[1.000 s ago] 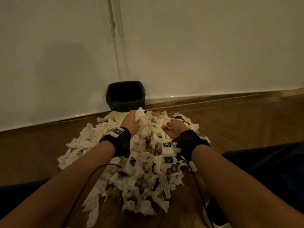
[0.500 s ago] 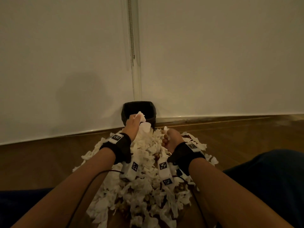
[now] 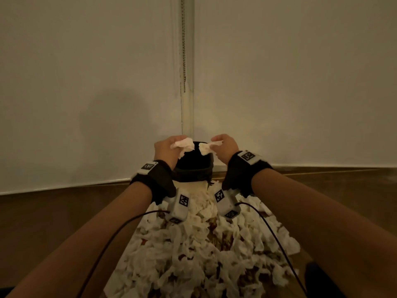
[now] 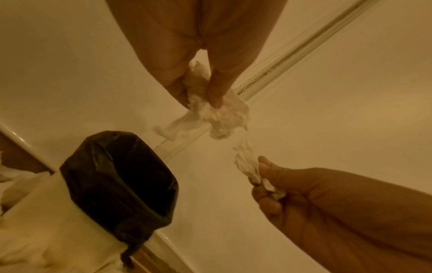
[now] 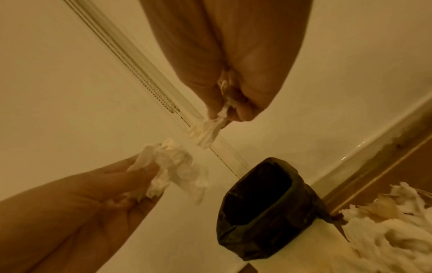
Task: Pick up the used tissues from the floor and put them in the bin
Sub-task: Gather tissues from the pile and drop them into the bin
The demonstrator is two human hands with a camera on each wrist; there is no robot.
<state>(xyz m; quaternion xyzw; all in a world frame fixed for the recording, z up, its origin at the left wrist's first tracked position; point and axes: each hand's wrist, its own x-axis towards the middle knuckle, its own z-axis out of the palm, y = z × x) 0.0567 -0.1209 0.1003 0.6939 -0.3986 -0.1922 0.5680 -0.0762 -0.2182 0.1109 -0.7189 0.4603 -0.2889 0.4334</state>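
A big heap of crumpled white tissues [image 3: 197, 250] covers the wooden floor in front of me. Behind it a small cream bin lined with a black bag [image 3: 193, 166] stands against the white wall. My left hand [image 3: 166, 148] pinches a crumpled tissue wad [image 3: 182, 145] above the bin's left rim. My right hand [image 3: 223, 145] pinches a smaller tissue strip [image 3: 207, 147] above the right rim. The left wrist view shows the wad [image 4: 219, 112] between thumb and fingers, with the bin [image 4: 117, 182] below. In the right wrist view the strip [image 5: 210, 129] hangs from my fingertips above the bin [image 5: 266, 208].
A white wall with a vertical trim strip and a bead chain [image 3: 184, 50] rises right behind the bin. Bare wooden floor [image 3: 53, 211] lies left and right of the heap. Dark trouser legs [image 3: 318, 278] show at the lower edges.
Both hands have lifted from the heap, each with tissue, and now hold it over the bin's mouth. The head view has tilted up toward the wall.
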